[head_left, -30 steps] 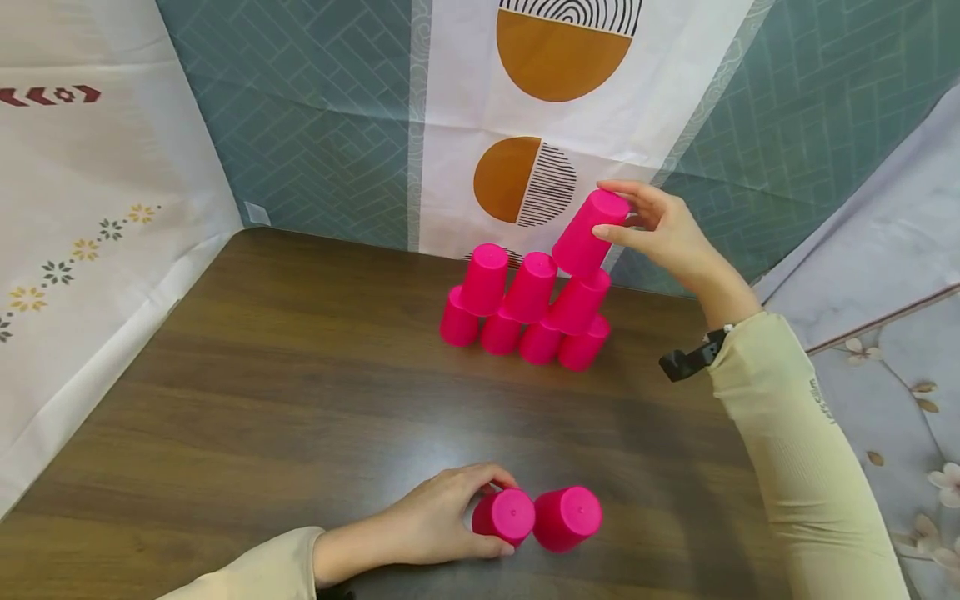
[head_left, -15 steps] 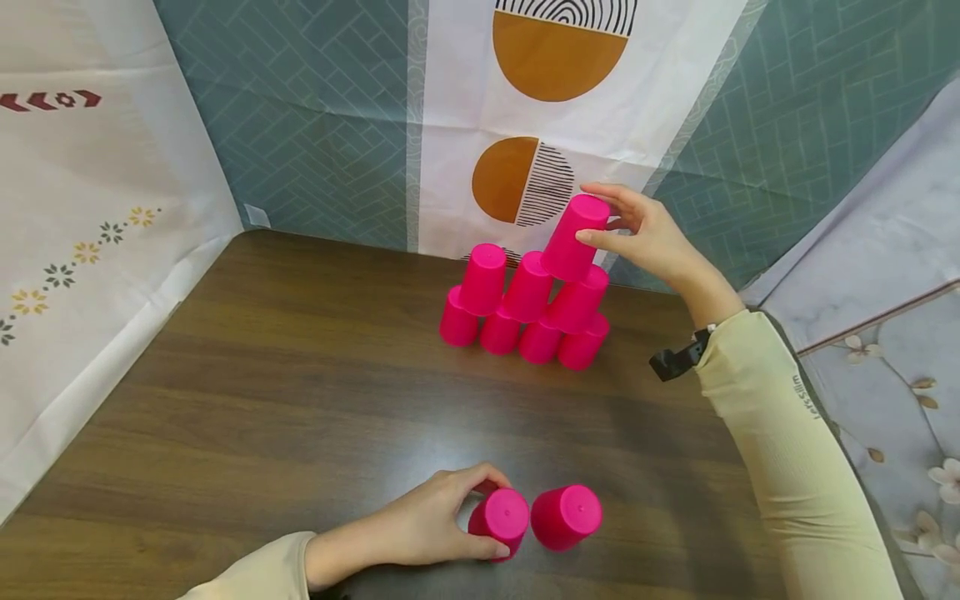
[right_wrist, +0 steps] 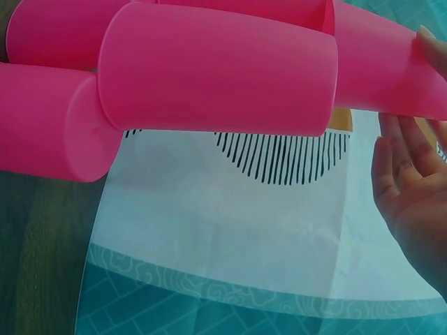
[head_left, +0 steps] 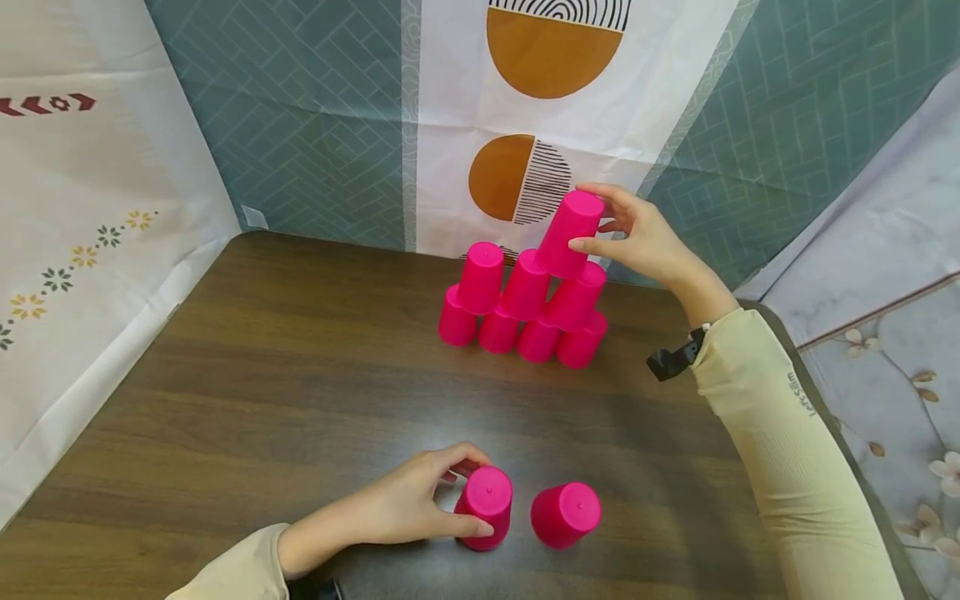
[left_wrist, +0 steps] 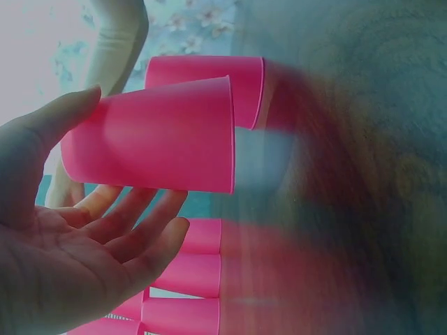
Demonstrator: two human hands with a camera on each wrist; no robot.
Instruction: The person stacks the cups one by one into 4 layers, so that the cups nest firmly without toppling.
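Observation:
Toward the back of the table, pink cups stand upside down in a stack: a bottom row of several and three above. My right hand holds a pink cup between thumb and fingers, its rim right at the tops of the middle and right second-row cups. In the right wrist view that cup meets the end of a second-row cup. At the front, my left hand grips an upside-down cup, thumb on the near side and fingers behind. In the left wrist view its rim shows whole.
One more upside-down cup stands alone just right of the left hand's cup. The brown wooden table is bounded by a patterned cloth behind the stack, a white cloth at left and a floral cloth at right.
My right hand has brought its cup leftward and onto the gap between two second-row cups. My left hand has drawn its cup left and away from the lone cup beside it.

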